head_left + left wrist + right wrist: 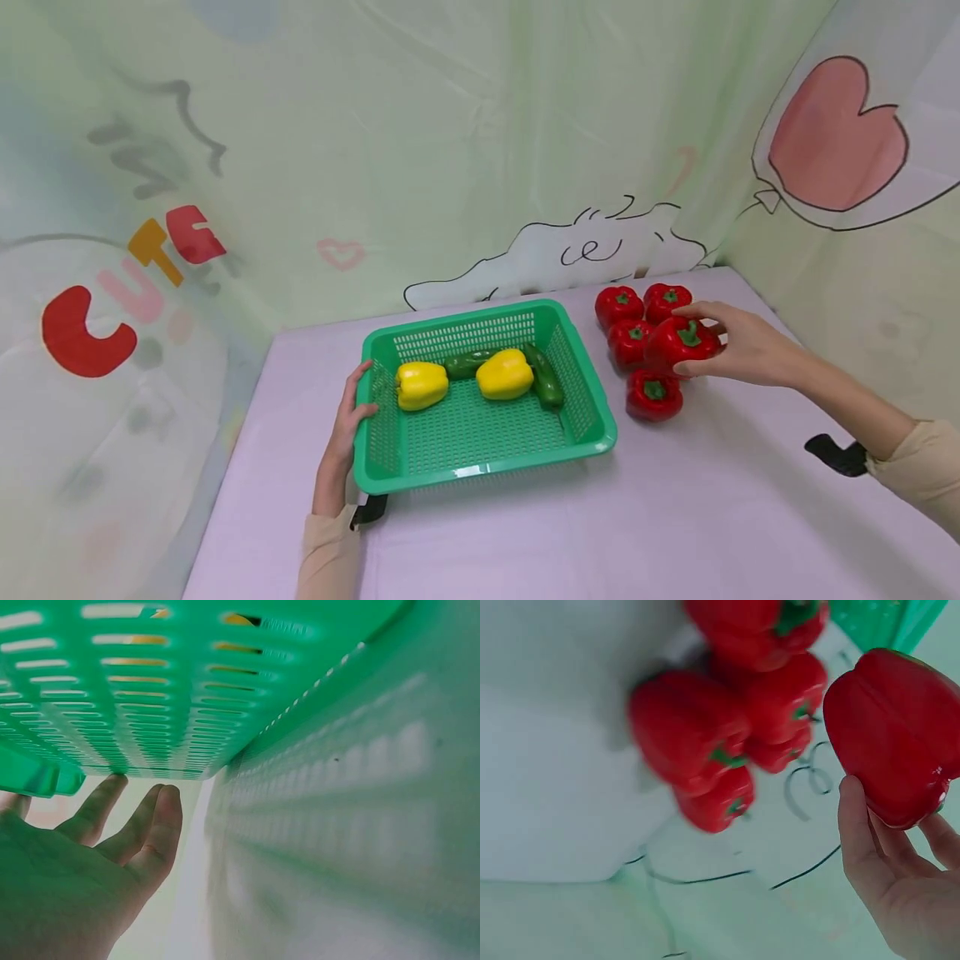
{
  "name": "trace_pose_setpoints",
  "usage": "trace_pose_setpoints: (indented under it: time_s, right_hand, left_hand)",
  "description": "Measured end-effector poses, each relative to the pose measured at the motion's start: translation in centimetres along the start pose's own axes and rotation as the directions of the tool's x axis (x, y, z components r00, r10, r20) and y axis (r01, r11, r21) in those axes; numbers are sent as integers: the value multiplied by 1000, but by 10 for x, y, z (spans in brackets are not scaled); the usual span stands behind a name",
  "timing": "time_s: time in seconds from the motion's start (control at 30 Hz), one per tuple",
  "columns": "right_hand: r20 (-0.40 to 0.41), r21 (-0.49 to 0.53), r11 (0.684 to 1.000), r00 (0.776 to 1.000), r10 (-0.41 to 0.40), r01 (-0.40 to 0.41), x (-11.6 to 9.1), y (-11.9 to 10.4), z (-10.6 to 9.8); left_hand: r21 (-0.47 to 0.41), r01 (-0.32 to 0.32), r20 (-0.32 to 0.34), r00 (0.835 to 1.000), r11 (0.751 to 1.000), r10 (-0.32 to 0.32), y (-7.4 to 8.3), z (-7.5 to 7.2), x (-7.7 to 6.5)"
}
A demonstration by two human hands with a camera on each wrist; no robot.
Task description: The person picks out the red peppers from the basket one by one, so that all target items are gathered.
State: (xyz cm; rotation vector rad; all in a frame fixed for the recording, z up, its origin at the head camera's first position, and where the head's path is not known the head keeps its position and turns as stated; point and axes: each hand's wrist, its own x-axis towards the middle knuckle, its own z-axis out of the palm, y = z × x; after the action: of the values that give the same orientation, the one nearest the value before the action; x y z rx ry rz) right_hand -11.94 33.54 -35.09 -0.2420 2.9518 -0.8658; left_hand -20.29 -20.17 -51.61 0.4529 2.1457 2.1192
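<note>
My left hand (pixel 350 423) grips the left rim of a green plastic basket (pixel 480 471), thumb over the rim; in the left wrist view its fingers (pixel 154 840) lie against the slotted outer wall. Inside the basket are two yellow bell peppers (pixel 506 374) and two long green peppers (pixel 545 379), one partly hidden behind the yellow ones. To the right of the basket, my right hand (pixel 738 346) holds a red bell pepper (pixel 682 340) between thumb and fingers, raised above several other red bell peppers (pixel 654 396). In the right wrist view the held pepper (pixel 896 739) is apart from that cluster.
A pale lilac cloth covers the table (pixel 510 542). Behind and beside it hang light curtains (pixel 420 167) with printed drawings, close to the table's back edge. The red peppers stand close together near the back right corner.
</note>
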Motion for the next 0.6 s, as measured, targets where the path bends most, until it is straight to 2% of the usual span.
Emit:
trace_pose_setpoints:
  time_s: [0.23,0.5,0.6]
  right_hand:
    - [-35,13,1000,999,7,-6,-22,30,0]
    - [-21,12,997,996,81,-81,-40,53,16]
    - [-14,13,996,996,83,-83,-42,60,23]
  left_hand:
    - [-1,-4,2,1000,1000,4,1,-3,1]
    - [-22,-6,12,1000,1000,7,-1,-1,-1]
    - [-24,-10,16,1000,1000,10,0,-1,-1]
